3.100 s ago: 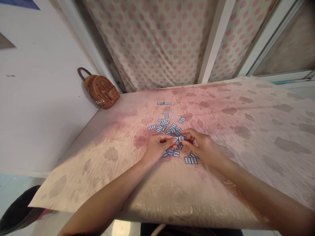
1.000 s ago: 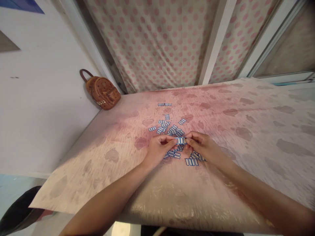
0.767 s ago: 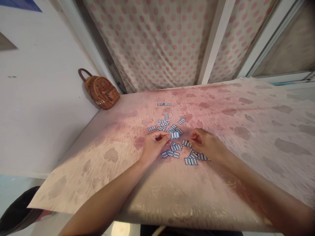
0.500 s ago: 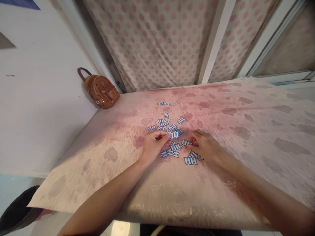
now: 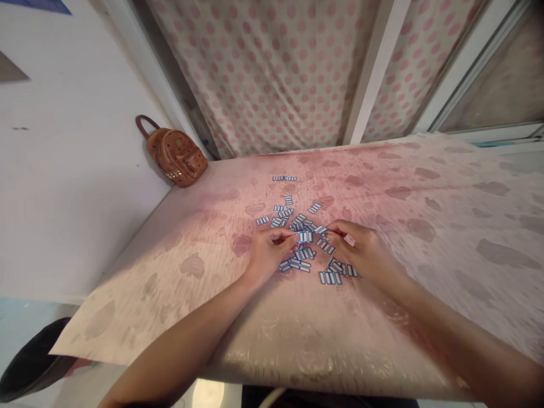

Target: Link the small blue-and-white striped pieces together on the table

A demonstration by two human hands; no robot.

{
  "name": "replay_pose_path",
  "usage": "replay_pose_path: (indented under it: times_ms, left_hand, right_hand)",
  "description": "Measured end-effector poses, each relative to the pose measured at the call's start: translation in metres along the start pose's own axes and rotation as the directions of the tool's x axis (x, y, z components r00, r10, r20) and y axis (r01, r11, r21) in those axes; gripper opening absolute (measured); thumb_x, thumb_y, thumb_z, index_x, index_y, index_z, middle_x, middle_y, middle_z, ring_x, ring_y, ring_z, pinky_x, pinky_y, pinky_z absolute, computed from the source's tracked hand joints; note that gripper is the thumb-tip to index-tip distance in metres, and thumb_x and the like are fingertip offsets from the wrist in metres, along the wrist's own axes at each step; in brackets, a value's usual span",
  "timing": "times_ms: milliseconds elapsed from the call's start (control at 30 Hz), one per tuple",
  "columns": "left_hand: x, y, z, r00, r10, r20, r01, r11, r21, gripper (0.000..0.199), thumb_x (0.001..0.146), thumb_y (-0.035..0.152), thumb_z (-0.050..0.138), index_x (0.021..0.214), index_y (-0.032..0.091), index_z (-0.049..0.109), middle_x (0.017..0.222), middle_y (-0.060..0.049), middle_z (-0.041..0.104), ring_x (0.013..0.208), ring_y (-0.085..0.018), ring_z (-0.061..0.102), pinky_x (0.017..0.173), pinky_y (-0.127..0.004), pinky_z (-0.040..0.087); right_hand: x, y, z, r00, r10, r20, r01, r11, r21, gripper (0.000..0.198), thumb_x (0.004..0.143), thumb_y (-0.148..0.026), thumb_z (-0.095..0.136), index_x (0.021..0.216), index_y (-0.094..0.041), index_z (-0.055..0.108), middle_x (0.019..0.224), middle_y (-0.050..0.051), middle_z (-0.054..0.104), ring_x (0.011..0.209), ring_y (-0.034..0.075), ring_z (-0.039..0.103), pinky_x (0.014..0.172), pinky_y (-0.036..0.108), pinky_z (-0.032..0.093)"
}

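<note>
Between thumb and fingertips, my left hand (image 5: pixel 274 247) pinches a small flat piece with white bars and blue edges (image 5: pixel 305 237). Just to its right, my right hand (image 5: pixel 361 245) has its thumb and finger closed on another such white-and-blue piece (image 5: pixel 320 230). The two held pieces are close together; whether they touch I cannot tell. Around and beneath both hands lies a loose pile of similar white-and-blue pieces (image 5: pixel 305 253), some overlapping. What the pieces are is too small to make out.
A joined-looking row of pieces (image 5: pixel 284 178) lies farther back on the patterned plastic tablecloth (image 5: pixel 382 317). At the back left, a small brown backpack (image 5: pixel 178 157) leans against the wall. A dotted curtain (image 5: pixel 272 73) hangs behind the table.
My right hand has lifted a white-and-blue piece from the pile and brought it up beside the left hand's piece. My left hand keeps its pinch, nearly still.
</note>
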State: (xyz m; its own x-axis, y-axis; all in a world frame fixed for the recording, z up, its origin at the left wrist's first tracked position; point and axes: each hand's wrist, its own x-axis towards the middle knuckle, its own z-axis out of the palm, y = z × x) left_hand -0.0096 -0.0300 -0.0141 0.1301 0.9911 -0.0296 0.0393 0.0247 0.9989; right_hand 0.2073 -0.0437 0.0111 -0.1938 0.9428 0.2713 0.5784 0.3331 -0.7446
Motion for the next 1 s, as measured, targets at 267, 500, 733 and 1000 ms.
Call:
replay_pose_path:
  times_ms: [267,500,733,1000]
  left_hand:
    - [-0.007,0.002,0.004,0.993,0.086,0.078,-0.094,0.990,0.105,0.024,0.084,0.039,0.075,0.078,0.015,0.077,0.073,-0.005,0.073,0.066,-0.015,0.065,0.061,-0.024,0.049]
    - [-0.007,0.001,0.005,0.990,0.074,0.118,-0.080,0.996,0.050,0.025,0.083,0.040,0.077,0.083,0.015,0.078,0.074,-0.005,0.073,0.067,-0.016,0.066,0.061,-0.024,0.049]
    - [-0.008,0.001,0.006,0.990,0.061,0.126,-0.066,0.997,0.037,0.023,0.083,0.038,0.077,0.083,0.016,0.078,0.074,-0.005,0.074,0.066,-0.015,0.067,0.060,-0.023,0.049]
    - [-0.009,0.004,0.006,0.988,0.058,0.141,-0.065,0.997,0.047,0.023,0.083,0.038,0.077,0.084,0.016,0.079,0.075,-0.005,0.075,0.067,-0.016,0.068,0.062,-0.023,0.050]
  right_hand:
    - [-0.004,-0.001,0.010,0.995,-0.086,0.058,0.088,0.996,-0.026,0.018,0.093,-0.027,0.051,0.082,-0.024,0.064,0.079,0.004,0.069,0.074,0.022,0.064,0.069,0.034,0.044]
    - [-0.006,0.000,0.011,0.996,-0.086,0.008,0.087,0.989,-0.122,0.015,0.091,-0.028,0.054,0.076,-0.024,0.056,0.070,0.002,0.063,0.066,0.021,0.058,0.062,0.032,0.038]
    - [-0.006,0.001,0.011,0.996,-0.085,0.002,0.085,0.987,-0.139,0.016,0.090,-0.028,0.053,0.074,-0.025,0.052,0.068,0.003,0.060,0.065,0.022,0.056,0.061,0.033,0.035]
    - [-0.006,0.001,0.013,0.996,-0.086,0.007,0.086,0.984,-0.159,0.018,0.091,-0.027,0.054,0.074,-0.025,0.050,0.068,0.003,0.059,0.065,0.023,0.056,0.062,0.034,0.035]
